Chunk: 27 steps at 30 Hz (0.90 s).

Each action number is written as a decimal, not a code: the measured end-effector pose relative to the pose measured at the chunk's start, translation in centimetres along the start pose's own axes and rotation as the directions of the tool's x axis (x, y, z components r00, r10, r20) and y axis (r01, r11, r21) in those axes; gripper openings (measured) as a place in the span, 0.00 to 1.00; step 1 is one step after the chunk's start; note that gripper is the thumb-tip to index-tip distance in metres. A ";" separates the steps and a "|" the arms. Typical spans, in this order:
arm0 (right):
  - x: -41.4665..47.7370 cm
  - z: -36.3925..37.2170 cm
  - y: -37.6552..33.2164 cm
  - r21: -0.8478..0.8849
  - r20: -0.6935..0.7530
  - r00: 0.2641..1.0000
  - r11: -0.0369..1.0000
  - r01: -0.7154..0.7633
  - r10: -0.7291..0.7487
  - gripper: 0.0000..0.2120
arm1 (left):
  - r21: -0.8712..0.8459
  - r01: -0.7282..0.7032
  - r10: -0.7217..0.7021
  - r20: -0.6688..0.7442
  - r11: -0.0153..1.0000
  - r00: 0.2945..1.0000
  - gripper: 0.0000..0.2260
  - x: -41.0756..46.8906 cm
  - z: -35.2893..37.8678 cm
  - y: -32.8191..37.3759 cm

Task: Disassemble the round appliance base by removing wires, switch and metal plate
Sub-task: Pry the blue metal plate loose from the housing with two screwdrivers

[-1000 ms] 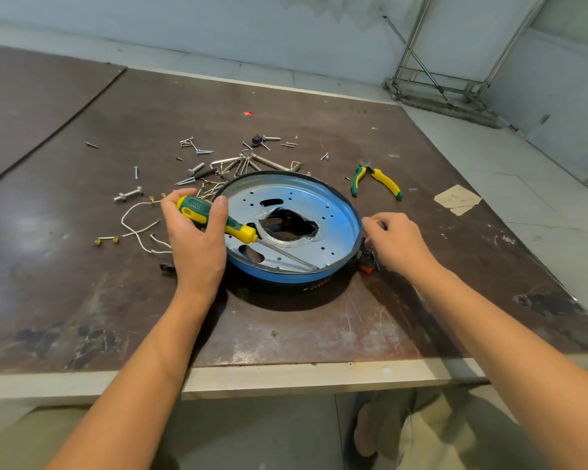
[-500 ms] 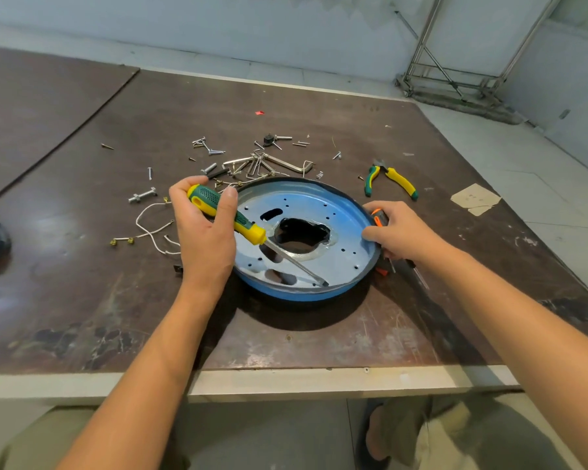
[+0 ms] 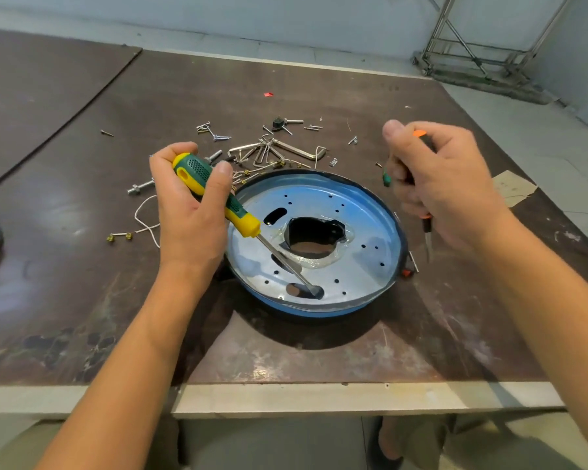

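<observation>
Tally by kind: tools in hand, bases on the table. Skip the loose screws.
Screwdrivers: 2, the green-yellow screwdriver gripped in the left hand and the orange-black screwdriver gripped in the right hand
Round bases: 1, the round base
Total: 3

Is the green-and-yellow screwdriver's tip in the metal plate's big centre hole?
No, the green-and-yellow screwdriver held by the left hand has its tip at the small oval slot near the metal plate front edge, not the centre hole.
</observation>
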State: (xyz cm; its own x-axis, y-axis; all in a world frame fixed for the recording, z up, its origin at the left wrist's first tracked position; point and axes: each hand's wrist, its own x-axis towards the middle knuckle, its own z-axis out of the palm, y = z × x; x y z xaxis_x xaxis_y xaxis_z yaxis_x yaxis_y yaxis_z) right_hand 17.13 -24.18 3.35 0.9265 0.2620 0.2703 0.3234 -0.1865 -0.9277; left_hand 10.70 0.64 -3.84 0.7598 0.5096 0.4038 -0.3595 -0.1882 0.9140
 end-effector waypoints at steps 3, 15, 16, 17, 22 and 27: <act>-1.3 2.3 -1.4 0.239 0.115 0.993 0.970 -0.040 0.013 0.17 | 0.021 -0.040 0.041 -0.024 0.999 0.999 0.16 0.6 -0.7 0.0; -5.1 9.0 0.4 0.672 0.162 0.987 0.734 -0.101 -0.013 0.06 | -0.058 -0.082 0.079 -0.051 0.995 0.996 0.30 1.4 -0.8 0.1; -5.2 9.2 0.5 0.671 0.162 0.987 0.735 -0.096 -0.019 0.06 | -0.064 -0.073 0.069 -0.057 0.995 0.996 0.30 1.5 -0.7 0.2; -5.3 9.3 0.7 0.671 0.164 0.986 0.736 -0.093 -0.025 0.05 | -0.070 -0.059 0.055 -0.064 0.996 0.996 0.31 1.6 -0.7 0.2; -5.5 9.6 0.9 0.643 0.171 0.983 0.763 -0.066 -0.059 0.05 | -0.079 -0.032 0.025 -0.087 0.996 0.996 0.26 2.1 -0.9 0.2; -5.6 9.5 1.0 0.617 0.181 0.980 0.786 -0.045 -0.086 0.04 | -0.114 -0.035 0.030 -0.050 0.993 0.998 0.23 1.6 -0.3 0.1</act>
State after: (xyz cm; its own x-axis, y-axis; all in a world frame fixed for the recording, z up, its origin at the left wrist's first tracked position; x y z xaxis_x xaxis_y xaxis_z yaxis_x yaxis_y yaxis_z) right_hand 10.42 -16.80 -1.53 0.8449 0.4443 0.2980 0.0937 0.4255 -0.9001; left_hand 11.71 1.69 -3.13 0.7209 0.5448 0.4284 -0.4457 -0.1089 0.8885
